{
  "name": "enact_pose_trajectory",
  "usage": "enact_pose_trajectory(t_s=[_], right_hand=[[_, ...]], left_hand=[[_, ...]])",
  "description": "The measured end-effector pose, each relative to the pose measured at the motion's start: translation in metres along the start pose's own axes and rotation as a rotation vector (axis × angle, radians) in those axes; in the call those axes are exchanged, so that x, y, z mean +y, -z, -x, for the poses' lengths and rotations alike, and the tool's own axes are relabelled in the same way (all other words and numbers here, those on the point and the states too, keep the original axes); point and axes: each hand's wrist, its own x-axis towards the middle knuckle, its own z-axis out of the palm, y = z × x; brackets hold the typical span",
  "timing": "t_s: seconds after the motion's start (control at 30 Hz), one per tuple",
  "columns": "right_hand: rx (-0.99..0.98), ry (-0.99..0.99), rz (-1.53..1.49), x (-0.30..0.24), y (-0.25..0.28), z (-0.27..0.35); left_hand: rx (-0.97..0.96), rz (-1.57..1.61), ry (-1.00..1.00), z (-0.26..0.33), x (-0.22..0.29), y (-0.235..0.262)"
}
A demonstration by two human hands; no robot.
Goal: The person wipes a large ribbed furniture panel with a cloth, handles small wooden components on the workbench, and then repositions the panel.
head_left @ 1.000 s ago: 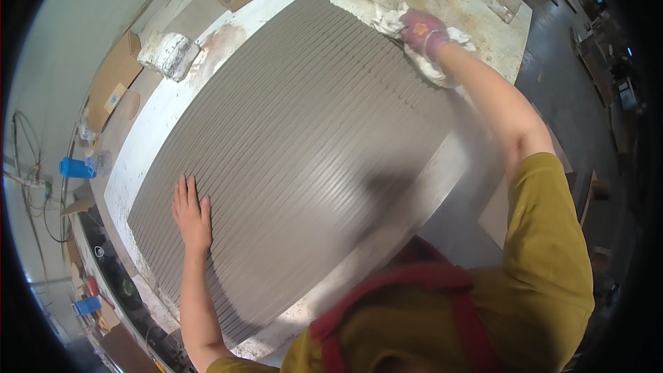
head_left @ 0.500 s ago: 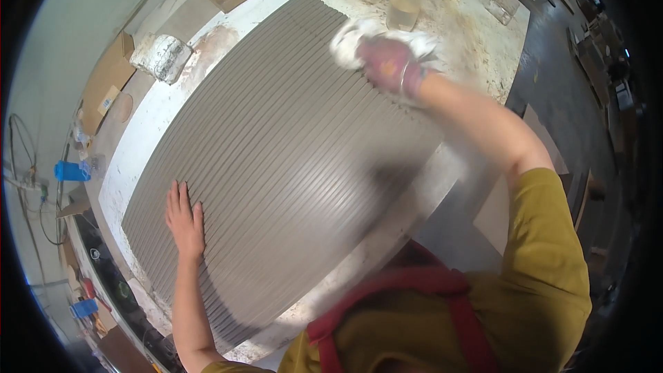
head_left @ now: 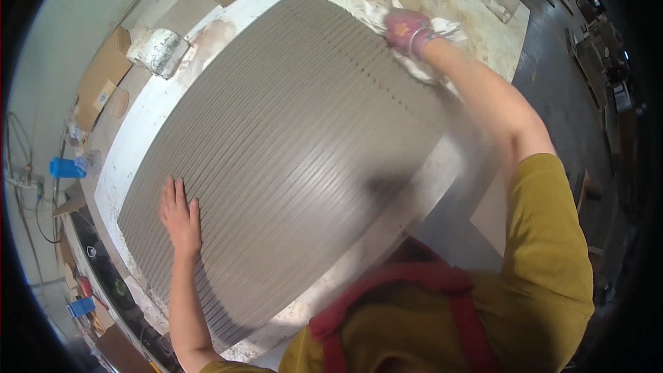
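"Where do you have the ridged grey panel [head_left: 276,152]?"

"I see it lying across the middle of the frame on the worktop [head_left: 483,31], its ridges slanting from lower left to upper right."

"And the grip on each side?"

"At the upper right I have the right hand [head_left: 407,29], in a pink glove, closed on a bunched white rag [head_left: 447,30] along the panel's edge; its fingertips are hidden from me. The left hand [head_left: 181,224] is bare and spread flat on the ridges, left of centre, holding nothing."

"Anything beyond?"

"A white-crusted block [head_left: 159,52] at the upper left, and a blue container [head_left: 68,168] at far left."
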Motion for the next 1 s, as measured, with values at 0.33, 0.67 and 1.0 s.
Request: enact_pose_trajectory(t_s=[0.33, 0.67, 1.0], right_hand=[[-0.088, 0.008, -0.018, -0.014, -0.006, 0.008], [0.103, 0.277, -0.212, -0.064, -0.015, 0.033], [0.227, 0.134, -0.237, -0.002, 0.000, 0.012]], left_hand=[[-0.018, 0.006, 0.001, 0.005, -0.005, -0.005], [-0.027, -0.005, 0.024, 0.002, -0.002, 0.001], [-0.029, -0.008, 0.030, 0.005, -0.002, 0.002]])
